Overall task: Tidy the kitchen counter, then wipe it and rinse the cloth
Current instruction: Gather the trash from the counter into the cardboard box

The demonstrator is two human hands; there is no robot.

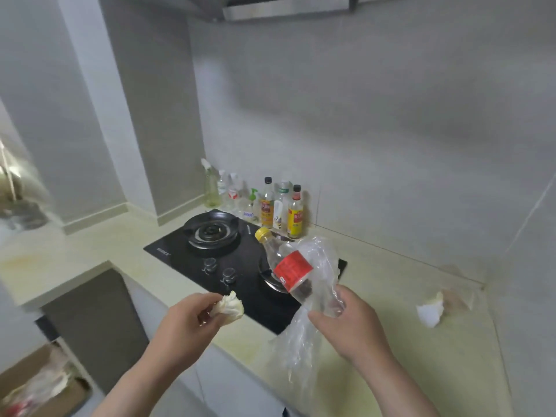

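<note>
In the head view, we are holding things in both hands above the table. Our left hand is pinching a crumpled paper wad with curled fingers. Our right hand is gripping the base of a clear bottle with a red label, together with a thin plastic bag hanging below it. The bottle is tilting away over the black stove. Right of this hand, another crumpled paper is lying on the table.

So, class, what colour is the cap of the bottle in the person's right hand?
Yellow: the cap of the bottle in the right hand, head view.
</note>
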